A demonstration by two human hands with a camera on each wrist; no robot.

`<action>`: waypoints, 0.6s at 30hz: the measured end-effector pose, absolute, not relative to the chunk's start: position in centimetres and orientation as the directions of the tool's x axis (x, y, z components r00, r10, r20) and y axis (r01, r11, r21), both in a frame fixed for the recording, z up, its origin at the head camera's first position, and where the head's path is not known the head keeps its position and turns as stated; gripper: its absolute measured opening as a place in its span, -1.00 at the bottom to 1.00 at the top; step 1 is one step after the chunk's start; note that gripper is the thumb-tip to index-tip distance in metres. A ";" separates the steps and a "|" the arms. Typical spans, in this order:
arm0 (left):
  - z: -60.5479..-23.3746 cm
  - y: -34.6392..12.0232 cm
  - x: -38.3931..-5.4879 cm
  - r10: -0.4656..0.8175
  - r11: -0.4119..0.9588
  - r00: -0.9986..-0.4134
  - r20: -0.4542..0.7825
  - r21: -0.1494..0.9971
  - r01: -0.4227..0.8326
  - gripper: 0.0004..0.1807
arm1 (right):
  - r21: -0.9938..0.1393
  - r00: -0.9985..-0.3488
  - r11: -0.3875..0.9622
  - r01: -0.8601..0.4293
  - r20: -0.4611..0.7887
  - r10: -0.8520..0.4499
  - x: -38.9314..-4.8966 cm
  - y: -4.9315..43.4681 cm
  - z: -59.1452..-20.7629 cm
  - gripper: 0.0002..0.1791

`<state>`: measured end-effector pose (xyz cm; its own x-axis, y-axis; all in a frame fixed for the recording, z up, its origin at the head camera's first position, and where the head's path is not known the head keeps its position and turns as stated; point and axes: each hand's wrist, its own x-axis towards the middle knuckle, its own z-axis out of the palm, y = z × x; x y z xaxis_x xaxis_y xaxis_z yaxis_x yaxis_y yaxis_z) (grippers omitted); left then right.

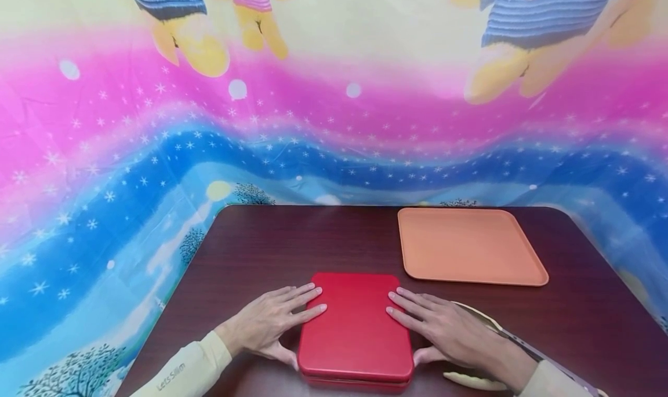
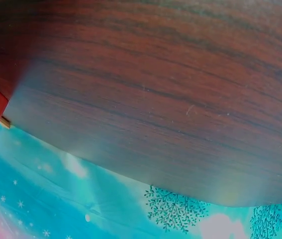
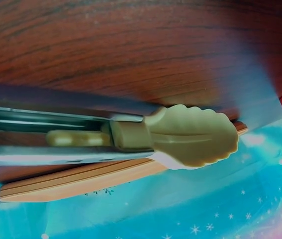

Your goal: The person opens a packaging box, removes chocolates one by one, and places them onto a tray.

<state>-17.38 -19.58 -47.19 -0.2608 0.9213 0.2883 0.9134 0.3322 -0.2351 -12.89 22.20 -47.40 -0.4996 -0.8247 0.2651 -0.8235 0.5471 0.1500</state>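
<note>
A red lidded box [image 1: 357, 327], rectangular with rounded corners, lies on the table between both hands. On its left edge rest the straight, spread fingertips of my left hand [image 1: 268, 321], the thumb lower against the near left side. My right hand [image 1: 446, 327] mirrors this, fingertips on the lid's right edge and thumb beside the near right corner. Under the right wrist lie metal tongs with cream scalloped tips [image 3: 195, 137], partly hidden by that arm in the head view. The lid covers the box's inside.
An orange rectangular tray [image 1: 469, 246] lies flat at the back right of the dark wooden table [image 1: 292, 235]. Behind the table hangs a colourful cloth [image 1: 323, 119] with snowflakes and cartoon figures, reaching down along its sides.
</note>
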 end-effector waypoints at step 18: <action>-46.1 -19.2 -17.8 0.897 0.343 -0.257 0.361 -0.199 0.918 -0.11 | 0.071 -0.516 0.564 -0.823 0.325 -0.793 -13.1 22.0 -46.8 -0.12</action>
<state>-17.85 -19.20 -46.13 -0.2565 0.8965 0.3612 0.9182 0.3428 -0.1987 -13.09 22.03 -46.84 -0.5156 -0.7929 0.3248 -0.8228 0.5640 0.0706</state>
